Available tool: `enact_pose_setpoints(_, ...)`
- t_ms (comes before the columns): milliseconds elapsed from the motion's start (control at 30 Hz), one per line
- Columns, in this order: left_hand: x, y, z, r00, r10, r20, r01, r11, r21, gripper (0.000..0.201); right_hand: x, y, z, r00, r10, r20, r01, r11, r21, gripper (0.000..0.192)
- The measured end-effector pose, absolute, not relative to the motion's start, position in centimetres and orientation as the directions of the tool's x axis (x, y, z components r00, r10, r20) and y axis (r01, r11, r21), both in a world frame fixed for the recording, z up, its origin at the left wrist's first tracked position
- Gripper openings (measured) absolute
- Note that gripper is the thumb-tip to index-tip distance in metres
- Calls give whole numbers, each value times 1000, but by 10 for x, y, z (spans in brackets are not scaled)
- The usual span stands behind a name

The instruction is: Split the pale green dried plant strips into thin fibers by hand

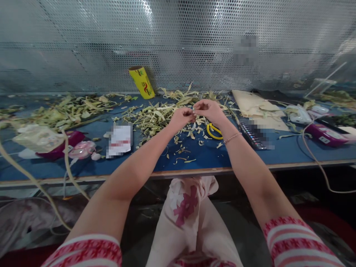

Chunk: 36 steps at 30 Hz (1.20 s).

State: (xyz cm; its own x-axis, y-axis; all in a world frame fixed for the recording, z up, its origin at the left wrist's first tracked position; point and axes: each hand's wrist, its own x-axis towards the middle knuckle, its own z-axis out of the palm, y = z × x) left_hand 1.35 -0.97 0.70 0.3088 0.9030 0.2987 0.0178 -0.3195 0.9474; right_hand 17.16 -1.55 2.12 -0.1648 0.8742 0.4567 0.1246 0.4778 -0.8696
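- Head view: extending both arms in over front edge of worktop (205,160), holding L hand (183,115) + R hand (210,110) close tog. above its mid stretch.
- L hand: drawing thumb + fingers into narrow pinch on small pale piece (194,110); too tiny to ID.
- R hand: pinching same piece, also narrow, w/ wrist passing near yellow loop (214,131), poss. scissors handle.
- Working approx. above R side of plant pile (155,118), mid-worktop, spreading twd back edge.
- Seeing yellow tube (143,83) tilting at back edge, L of centre; white packet (120,139) lying near front edge, L of hands.
- Step in hand: prob. picking at one piece w/ fingertips, judging by pose.
- Next move: prob. needing light, exact pinch, one hand steadying, plus care re dropping piece among loose scraps (191,135) below.
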Motion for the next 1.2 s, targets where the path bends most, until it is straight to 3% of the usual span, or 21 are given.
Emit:
enact_pose_setpoints(200,13,-8,6,285,927,243,-127,-215,968,8,173,-10,16,-115,848,517,273,528,-804,32)
enact_pose_setpoints(467,11,-6,4,298,923,245,-176,-199,964,7,172,-18,17,-127,893,431,455,439,-775,26)
enact_pose_setpoints(1033,12,-8,7,264,937,228,-257,-159,953,20,171,-8,10,-83,896,437,282,442,-852,23)
enact_pose_setpoints(1200,11,-9,8,271,932,241,-306,-154,940,23,168,-2,5,-6,922,386,171,382,-908,23)
